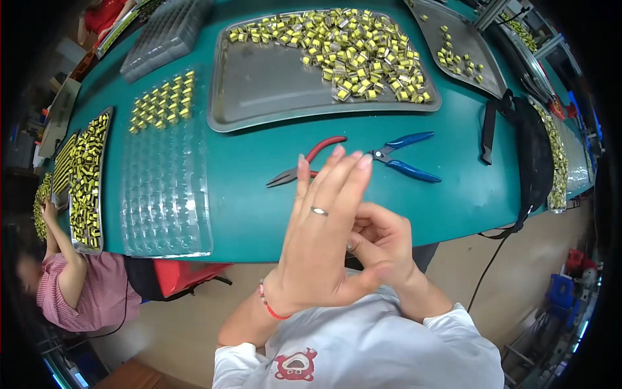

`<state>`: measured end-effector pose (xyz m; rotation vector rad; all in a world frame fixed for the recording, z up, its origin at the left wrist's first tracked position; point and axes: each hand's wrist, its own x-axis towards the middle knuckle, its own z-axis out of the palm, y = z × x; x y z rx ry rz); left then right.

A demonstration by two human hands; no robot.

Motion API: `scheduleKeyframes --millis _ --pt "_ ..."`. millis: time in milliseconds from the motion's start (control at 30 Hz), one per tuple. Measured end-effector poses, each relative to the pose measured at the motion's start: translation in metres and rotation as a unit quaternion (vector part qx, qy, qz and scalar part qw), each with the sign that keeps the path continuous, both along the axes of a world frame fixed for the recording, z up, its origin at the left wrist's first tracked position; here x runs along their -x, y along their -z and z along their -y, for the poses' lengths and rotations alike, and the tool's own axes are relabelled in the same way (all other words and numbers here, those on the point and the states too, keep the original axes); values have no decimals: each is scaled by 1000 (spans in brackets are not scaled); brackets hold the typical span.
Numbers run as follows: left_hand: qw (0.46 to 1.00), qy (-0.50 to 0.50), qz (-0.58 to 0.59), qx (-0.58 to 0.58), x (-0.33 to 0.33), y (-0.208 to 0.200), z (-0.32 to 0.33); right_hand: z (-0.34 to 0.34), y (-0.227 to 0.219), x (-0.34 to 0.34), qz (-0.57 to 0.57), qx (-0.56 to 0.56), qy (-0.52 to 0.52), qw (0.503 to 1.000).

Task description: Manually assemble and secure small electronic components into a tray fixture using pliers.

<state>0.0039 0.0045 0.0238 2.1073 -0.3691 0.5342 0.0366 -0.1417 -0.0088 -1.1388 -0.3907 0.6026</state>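
My left hand [324, 233] is raised in front of me, fingers stretched out and nothing in it; it wears a ring and a red bracelet. Behind its thumb, my right hand [383, 243] has its fingers curled and thumb bent in. Whether anything sits between those fingers is hidden. Just beyond my left fingertips lie long-nose pliers [285, 177] with red handles, partly covered by that hand. Blue-handled cutters [407, 170] rest beside them, handles spread apart.
A metal tray [272, 91] at the back holds many small yellow-wrapped components [350, 65]. To the left lies a clear blister tray [165, 201], partly filled. A narrow tray of components [89, 175] stands farther left, near a co-worker [84, 285]. A black bag [534, 152] hangs at the right edge.
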Motion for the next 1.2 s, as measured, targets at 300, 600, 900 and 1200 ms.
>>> scheduleKeyframes --millis 300,600,900,1200 --pt "977 19 -28 209 18 11 9 22 10 -4 -10 -72 -13 997" --pt "934 56 -97 340 13 18 3 18 5 -8 -24 -130 -24 991" --pt "898 50 -119 421 12 19 8 16 -5 -3 -63 -68 6 996" --pt "890 62 -109 439 11 20 9 17 0 -7 -16 -100 -2 995"
